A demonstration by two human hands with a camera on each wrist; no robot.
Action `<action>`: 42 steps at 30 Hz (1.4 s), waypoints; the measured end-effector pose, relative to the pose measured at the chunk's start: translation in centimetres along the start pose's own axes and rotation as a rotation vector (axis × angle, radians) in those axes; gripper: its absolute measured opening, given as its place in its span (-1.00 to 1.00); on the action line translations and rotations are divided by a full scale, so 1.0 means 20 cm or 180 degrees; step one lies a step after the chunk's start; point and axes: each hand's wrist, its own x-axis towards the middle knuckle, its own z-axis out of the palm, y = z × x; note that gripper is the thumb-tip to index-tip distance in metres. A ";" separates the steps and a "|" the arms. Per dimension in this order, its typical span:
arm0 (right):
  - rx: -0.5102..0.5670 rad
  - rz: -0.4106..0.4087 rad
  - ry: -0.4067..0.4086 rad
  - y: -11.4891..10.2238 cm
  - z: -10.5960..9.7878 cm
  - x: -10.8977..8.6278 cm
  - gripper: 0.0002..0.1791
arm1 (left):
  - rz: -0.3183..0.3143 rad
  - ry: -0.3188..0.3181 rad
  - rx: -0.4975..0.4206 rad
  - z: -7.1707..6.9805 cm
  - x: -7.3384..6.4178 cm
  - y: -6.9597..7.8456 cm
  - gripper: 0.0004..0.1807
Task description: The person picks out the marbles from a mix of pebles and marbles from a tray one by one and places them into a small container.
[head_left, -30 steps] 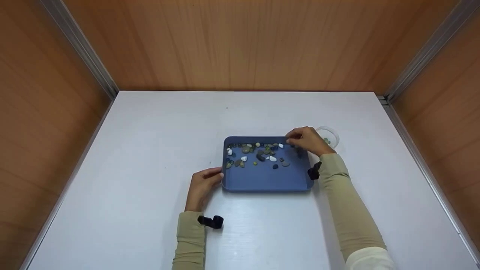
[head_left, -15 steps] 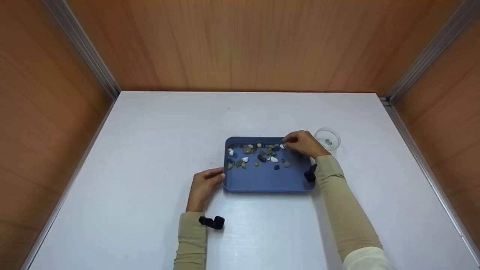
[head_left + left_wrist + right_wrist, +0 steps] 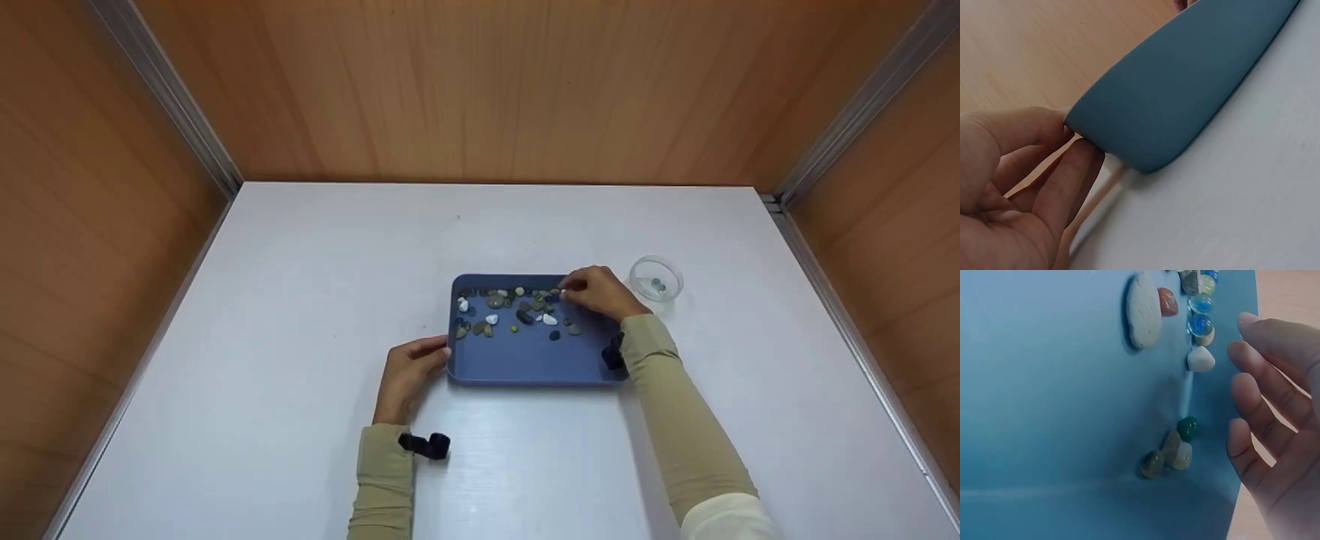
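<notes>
A blue rectangular tray (image 3: 536,364) holds several pebbles and glass marbles, mostly along its far half. At the tray's left side, my left hand (image 3: 405,375) holds the edge between thumb and fingers; the left wrist view shows the fingertips (image 3: 1086,146) at the tray's corner. My right hand (image 3: 600,292) is over the far right part of the tray. In the right wrist view its fingers are spread and loosely bent, with nothing visible between them. Near them lie a white pebble (image 3: 1201,359), a blue swirled marble (image 3: 1201,325) and a green stone (image 3: 1188,428).
A clear round dish (image 3: 656,279) with a few glass marbles stands right of the tray, beyond my right hand. The white table (image 3: 300,300) is bounded by wooden panels (image 3: 495,90) at the back and both sides.
My right hand has moved left and slightly nearer, away from the dish and further over the tray. The dish is now fully in sight. My left hand stays at the tray's edge.
</notes>
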 end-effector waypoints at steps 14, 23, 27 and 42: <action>-0.0071 -0.0066 0.0012 0.03 0.05 0.01 -0.74 | 0.0106 0.0008 -0.0058 0.00 0.01 -0.03 -0.69; 0.0005 -0.0056 -0.0006 0.04 0.06 0.00 -0.72 | 0.0057 0.0046 -0.0008 0.01 0.01 -0.02 -0.70; -0.0020 -0.0092 0.0013 0.05 0.07 0.00 -0.73 | 0.0068 0.0061 0.0010 0.01 0.02 -0.03 -0.70; -0.0147 -0.0168 0.0033 0.04 0.10 0.00 -0.79 | 0.0063 0.0064 0.0022 0.00 0.02 -0.03 -0.70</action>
